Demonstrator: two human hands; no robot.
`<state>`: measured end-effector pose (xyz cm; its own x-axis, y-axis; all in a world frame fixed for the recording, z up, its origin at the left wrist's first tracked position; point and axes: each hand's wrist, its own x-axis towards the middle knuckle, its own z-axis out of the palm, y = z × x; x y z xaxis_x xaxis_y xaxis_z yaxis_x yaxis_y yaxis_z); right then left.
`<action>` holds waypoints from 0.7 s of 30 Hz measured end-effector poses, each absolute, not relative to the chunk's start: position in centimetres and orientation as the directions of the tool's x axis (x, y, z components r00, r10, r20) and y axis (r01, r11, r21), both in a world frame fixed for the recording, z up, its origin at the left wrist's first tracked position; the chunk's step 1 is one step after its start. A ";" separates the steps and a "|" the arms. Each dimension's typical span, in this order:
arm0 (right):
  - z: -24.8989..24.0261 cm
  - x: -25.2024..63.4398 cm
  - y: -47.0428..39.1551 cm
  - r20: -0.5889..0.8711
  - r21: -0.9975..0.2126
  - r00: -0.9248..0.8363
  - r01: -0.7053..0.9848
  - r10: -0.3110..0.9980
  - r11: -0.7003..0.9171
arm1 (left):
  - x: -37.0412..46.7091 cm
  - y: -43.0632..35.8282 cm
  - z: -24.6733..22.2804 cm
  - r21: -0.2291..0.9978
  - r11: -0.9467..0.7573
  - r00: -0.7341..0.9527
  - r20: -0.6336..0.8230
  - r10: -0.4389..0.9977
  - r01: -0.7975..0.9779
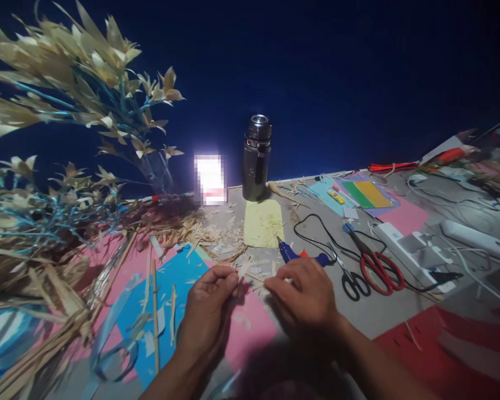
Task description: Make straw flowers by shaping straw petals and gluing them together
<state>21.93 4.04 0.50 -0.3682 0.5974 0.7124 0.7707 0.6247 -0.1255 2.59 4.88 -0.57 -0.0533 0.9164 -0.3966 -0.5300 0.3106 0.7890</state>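
Note:
Above a pink sheet, my left hand is closed, thumb and forefinger pinched on a small pale strip. My right hand is closed too, its fingertips around a thin light-brown stick that points toward the left hand. A short gap separates the two hands. Just beyond the right hand lies a blue glue gun, its nozzle over the edge of a yellow sheet.
A dark bottle stands behind the yellow sheet. Red scissors, black scissors and a white power strip lie at the right. Pale leafy stems rise at the left, above a blue sheet with scraps.

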 end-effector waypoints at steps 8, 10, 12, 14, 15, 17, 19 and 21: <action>1.5 18.7 5.1 0.670 -0.048 -0.478 0.736 0.568 0.675 | 2.3 4.3 -1.0 0.739 0.331 0.021 -0.395 0.919 -0.587; 1.3 18.9 5.3 0.658 -0.079 -0.470 0.734 0.589 0.674 | 2.3 4.4 -0.8 0.721 0.337 0.035 -0.400 0.916 -0.606; 0.9 18.8 5.4 0.644 -0.236 -0.387 0.720 0.660 0.653 | 2.3 4.5 -0.5 0.687 0.365 0.075 -0.414 0.907 -0.629; 0.4 18.5 5.4 0.552 -0.566 -0.196 0.625 0.810 0.537 | 2.3 4.6 -0.3 0.649 0.404 0.122 -0.434 0.892 -0.645; 0.1 18.2 5.5 0.437 -0.747 -0.096 0.516 0.894 0.420 | 2.4 4.6 -0.3 0.632 0.422 0.139 -0.446 0.884 -0.650; -0.5 17.6 5.6 0.121 -0.970 0.018 0.216 0.992 0.114 | 2.5 4.7 -0.4 0.608 0.459 0.168 -0.473 0.865 -0.648; -1.0 17.0 5.7 -0.123 -0.990 0.017 -0.067 0.992 -0.122 | 2.7 4.7 -0.7 0.595 0.494 0.192 -0.498 0.846 -0.634; -1.4 16.8 5.9 -0.223 -0.944 -0.020 -0.243 0.975 -0.221 | 2.7 4.8 -0.9 0.581 0.518 0.210 -0.515 0.831 -0.628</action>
